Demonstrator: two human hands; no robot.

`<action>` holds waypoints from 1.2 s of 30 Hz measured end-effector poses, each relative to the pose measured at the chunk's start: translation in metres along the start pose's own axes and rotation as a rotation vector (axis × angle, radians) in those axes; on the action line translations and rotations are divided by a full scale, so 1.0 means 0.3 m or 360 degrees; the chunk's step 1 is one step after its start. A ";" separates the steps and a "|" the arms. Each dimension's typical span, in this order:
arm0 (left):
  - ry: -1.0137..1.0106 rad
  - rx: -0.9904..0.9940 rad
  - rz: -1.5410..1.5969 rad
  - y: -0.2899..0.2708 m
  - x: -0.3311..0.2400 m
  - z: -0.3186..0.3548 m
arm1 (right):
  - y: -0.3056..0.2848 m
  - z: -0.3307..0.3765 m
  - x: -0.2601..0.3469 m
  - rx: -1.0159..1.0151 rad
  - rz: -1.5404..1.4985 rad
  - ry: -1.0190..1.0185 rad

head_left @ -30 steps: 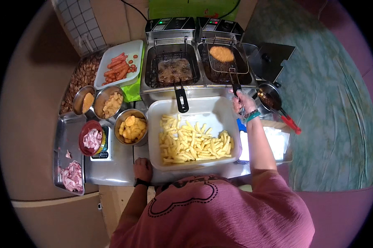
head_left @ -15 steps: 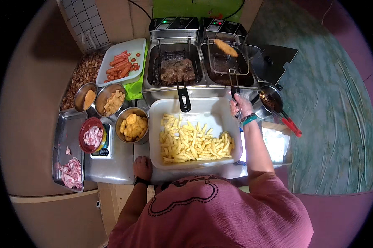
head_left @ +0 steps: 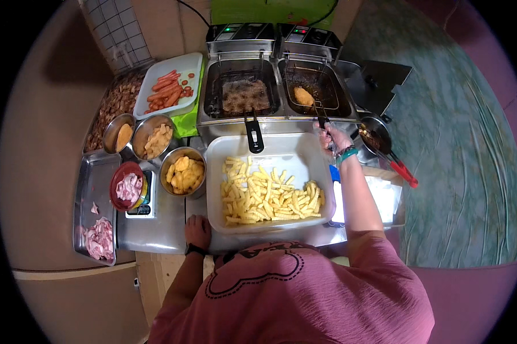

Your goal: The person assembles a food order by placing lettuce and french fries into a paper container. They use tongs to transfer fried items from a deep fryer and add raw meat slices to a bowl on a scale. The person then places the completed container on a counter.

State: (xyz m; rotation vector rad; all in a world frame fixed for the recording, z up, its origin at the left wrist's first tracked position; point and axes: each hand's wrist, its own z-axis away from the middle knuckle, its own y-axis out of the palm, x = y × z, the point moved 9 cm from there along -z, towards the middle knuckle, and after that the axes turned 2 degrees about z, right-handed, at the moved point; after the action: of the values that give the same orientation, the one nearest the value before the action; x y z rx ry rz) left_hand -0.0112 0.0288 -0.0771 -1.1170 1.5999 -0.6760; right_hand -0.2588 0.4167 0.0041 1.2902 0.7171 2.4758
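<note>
My right hand (head_left: pixel 337 137), in a clear plastic glove, is closed around the black handle (head_left: pixel 322 121) of the fry basket (head_left: pixel 326 105). That basket sits low inside the right fryer well. A golden breaded piece (head_left: pixel 303 96) lies in it, near the handle end. My left hand (head_left: pixel 198 231) rests on the steel counter's front edge with its fingers curled in and nothing visible in them. Between my hands stands a white tub (head_left: pixel 281 147) of pale cut fries (head_left: pixel 270 198). A second basket's black handle (head_left: pixel 255 136) sticks out over the tub from the bubbling left fryer (head_left: pixel 244 96).
At left stand a white tray (head_left: pixel 194 69) with sausages, steel bowls (head_left: pixel 184 151) of breaded pieces, a red bowl (head_left: pixel 118 198) of raw meat on a scale (head_left: pixel 146 209), and a metal tray (head_left: pixel 92 178). On the right are a steel pot (head_left: pixel 384 127) and red-handled tongs (head_left: pixel 404 173).
My right hand has lowered the basket from above the right fryer down into its well. The breaded piece now lies nearer the handle. My left hand stays put.
</note>
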 end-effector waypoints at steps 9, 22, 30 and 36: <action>-0.0039 0.0038 -0.0004 0.024 0.022 0.005 | -0.103 -0.027 0.069 -0.0515 0.0609 -0.0301; -0.0294 0.0423 0.0003 0.052 0.100 0.030 | 0.529 0.479 -0.282 0.0018 0.2227 -0.1750; -0.0093 0.0080 0.0050 0.050 0.058 0.057 | 0.543 0.449 -0.741 0.0534 0.2366 -0.1905; -0.0078 -0.0088 -0.0054 0.074 0.087 0.081 | 0.535 0.387 -0.760 0.0771 0.2368 -0.2037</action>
State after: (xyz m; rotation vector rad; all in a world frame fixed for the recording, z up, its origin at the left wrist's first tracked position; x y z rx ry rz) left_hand 0.0034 0.0169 -0.1147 -1.1948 1.5695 -0.6254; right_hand -0.0332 0.2164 -0.0117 3.8556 -0.1861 1.0823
